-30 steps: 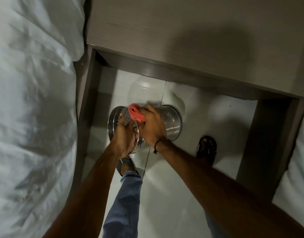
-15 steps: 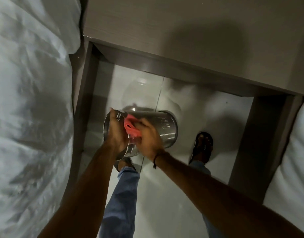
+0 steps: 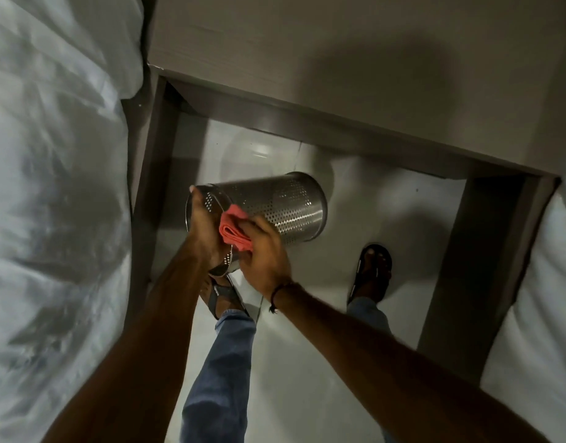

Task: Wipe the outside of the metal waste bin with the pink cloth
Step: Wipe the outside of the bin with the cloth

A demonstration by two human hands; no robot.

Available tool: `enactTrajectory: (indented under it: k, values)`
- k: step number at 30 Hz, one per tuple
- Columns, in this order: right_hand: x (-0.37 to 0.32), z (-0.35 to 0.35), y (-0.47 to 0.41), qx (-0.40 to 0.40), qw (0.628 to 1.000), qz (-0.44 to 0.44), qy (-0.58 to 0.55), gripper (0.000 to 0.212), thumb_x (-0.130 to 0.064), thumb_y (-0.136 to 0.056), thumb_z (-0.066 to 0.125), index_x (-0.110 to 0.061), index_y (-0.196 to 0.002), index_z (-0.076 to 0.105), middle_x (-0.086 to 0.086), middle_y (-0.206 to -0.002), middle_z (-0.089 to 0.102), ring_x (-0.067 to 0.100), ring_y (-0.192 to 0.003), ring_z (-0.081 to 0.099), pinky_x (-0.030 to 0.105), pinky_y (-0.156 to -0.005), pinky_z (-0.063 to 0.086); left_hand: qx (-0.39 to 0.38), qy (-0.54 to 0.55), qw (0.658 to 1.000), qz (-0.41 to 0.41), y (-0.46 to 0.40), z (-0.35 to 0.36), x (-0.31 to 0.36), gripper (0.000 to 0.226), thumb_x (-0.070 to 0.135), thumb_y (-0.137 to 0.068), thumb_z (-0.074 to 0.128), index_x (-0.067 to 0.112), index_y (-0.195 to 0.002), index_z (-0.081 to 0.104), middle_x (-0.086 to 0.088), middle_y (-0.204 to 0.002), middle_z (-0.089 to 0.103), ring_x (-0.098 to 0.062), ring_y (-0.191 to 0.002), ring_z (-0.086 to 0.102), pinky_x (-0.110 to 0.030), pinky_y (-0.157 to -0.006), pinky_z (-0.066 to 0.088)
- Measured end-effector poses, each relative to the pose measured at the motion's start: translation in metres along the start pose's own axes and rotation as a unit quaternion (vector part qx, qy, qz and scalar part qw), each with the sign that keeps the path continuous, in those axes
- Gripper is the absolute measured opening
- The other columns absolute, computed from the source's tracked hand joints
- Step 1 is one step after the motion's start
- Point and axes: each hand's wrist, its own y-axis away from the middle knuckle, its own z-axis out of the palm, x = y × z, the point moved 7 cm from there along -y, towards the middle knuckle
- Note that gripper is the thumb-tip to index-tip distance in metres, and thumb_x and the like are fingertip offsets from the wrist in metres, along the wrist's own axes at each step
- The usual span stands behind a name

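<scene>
White glossy floor tiles (image 3: 307, 362) | wooden desk (image 3: 355, 75) | white bedding (image 3: 51, 219)

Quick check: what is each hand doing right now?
Left hand: closed on the metal waste bin rim.
Right hand: closed on the pink cloth.

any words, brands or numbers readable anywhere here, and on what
None can be read.
Left sandal: a pale mark on the strap, too small and blurred to read.
Metal waste bin: only perforation holes, no label in view.
Pink cloth: plain, no tag showing.
Wooden table and white bedding: no print in view.
</scene>
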Motion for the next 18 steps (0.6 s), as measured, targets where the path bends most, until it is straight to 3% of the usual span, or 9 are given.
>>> enactTrajectory:
  k: [3,7,14,18]
  values:
    - [-0.002,-0.008,-0.015,0.035,0.999,0.005,0.009,0.051,-0.01,-0.09,0.063,-0.025,-0.138,0.058,0.002,-0.131,0.059,0.026,-0.117,0.058,0.041,-0.093,0.059,-0.004,0.037,0.999,0.005,0.001,-0.001,-0.001,0.092,0.08,-0.091,0.015,0.015,-0.126,0.07,-0.015,-0.131,0.072,-0.032,-0.127,0.063,-0.05,-0.116,0.039]
    - [-0.013,-0.021,-0.051,0.042,0.999,-0.01,0.029,0.047,-0.009,-0.091,0.064,-0.022,-0.136,0.062,0.004,-0.13,0.063,0.028,-0.117,0.061,0.042,-0.094,0.059,-0.03,-0.046,0.998,0.007,0.001,-0.011,-0.016,0.078,0.076,-0.095,0.014,0.032,-0.14,0.06,0.003,-0.142,0.066,-0.02,-0.14,0.05,-0.054,-0.125,0.024]
    - [-0.003,0.003,-0.002,-0.032,0.997,-0.048,0.045,0.053,0.0,-0.089,0.06,-0.022,-0.138,0.06,0.005,-0.134,0.062,0.027,-0.12,0.059,0.041,-0.101,0.055,-0.004,-0.062,0.998,0.028,0.002,-0.017,0.008,0.098,0.083,-0.089,0.013,0.014,-0.14,0.06,-0.02,-0.142,0.063,-0.036,-0.135,0.056,-0.051,-0.111,0.042]
    - [0.004,-0.009,-0.025,0.023,1.0,0.01,0.01,0.053,-0.006,-0.09,0.064,-0.022,-0.14,0.058,0.006,-0.133,0.063,0.026,-0.118,0.062,0.04,-0.101,0.056,0.019,-0.112,0.993,0.034,0.008,-0.025,-0.012,0.075,0.073,-0.097,0.014,0.032,-0.127,0.069,0.001,-0.126,0.076,-0.011,-0.116,0.07,-0.034,-0.096,0.047]
